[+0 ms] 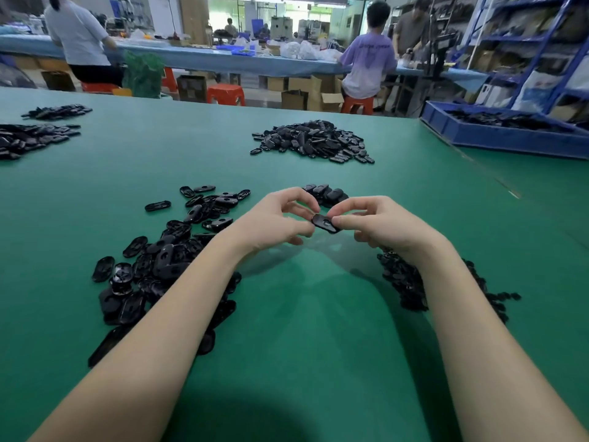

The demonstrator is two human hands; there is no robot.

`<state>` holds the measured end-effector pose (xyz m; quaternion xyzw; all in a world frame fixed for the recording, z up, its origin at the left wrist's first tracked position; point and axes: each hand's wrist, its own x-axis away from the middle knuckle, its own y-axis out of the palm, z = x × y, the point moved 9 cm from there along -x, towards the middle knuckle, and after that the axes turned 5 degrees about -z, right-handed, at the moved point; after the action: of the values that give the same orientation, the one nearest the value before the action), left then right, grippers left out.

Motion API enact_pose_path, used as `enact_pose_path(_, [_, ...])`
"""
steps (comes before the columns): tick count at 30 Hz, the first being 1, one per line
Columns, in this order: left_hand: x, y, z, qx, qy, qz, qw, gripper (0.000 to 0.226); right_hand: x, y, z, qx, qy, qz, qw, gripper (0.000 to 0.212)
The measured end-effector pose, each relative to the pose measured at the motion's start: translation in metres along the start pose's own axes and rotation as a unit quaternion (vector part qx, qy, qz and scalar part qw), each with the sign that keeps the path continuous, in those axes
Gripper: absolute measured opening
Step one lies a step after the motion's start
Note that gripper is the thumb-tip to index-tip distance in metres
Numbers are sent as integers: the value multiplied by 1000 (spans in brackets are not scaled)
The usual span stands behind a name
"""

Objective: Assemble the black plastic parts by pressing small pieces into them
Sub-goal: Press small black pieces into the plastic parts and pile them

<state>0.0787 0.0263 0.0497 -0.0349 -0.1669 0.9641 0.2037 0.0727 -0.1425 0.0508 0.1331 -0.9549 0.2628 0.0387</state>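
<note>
Head view looks down on a green table point(318, 330) where a person's two bare forearms reach forward and meet over its middle. Between the hands sits one black oval part point(325, 223), held above the table and tilted, its left end higher. The left hand point(274, 218) pinches that left end between thumb and curled fingers, while the right hand point(379, 223) grips the right end, its thumb lying on top of the piece. A small opening shows in the part's upper face; whether a small piece is seated in it I cannot tell. To the left, under and beside the left forearm, lies a loose spread of black oval shells point(165, 260), many with their hollow side up. Under the right wrist is a heap of smaller black pieces point(411, 282), partly hidden by the arm. Just beyond the hands rests a little cluster of black parts point(328, 193), and farther back a large pile point(315, 141) sits mid-table. Two more piles point(35, 138) lie at the far left edge. A blue tray point(497, 135) with black parts stands at the far right. Beyond the table, people sit on red stools point(226, 94) at a long blue bench point(223, 60).
</note>
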Motion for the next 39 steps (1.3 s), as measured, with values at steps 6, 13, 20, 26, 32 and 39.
enact_pose_path(6, [1, 12, 7, -50, 40, -6, 998, 19, 2, -4, 4, 13, 2, -11, 1000, 5])
enact_pose_path(13, [2, 15, 11, -171, 78, 22, 982, 15, 4, -15, 8, 68, 45, 13, 997, 9])
enact_pose_path(20, [1, 14, 8, -175, 79, 26, 981, 15, 19, -53, 25, 310, 180, 87, 930, 12])
enact_pose_path(26, [1, 15, 5, -186, 78, 28, 979, 15, 25, -49, 37, 324, 250, 79, 909, 43])
enact_pose_path(32, [0, 11, 2, -178, 68, 34, 981, 16, 25, -46, 31, 343, 247, 86, 902, 36])
enact_pose_path(39, [0, 10, -2, -164, 61, 32, 984, 17, 12, -26, 19, 164, 122, 23, 979, 11])
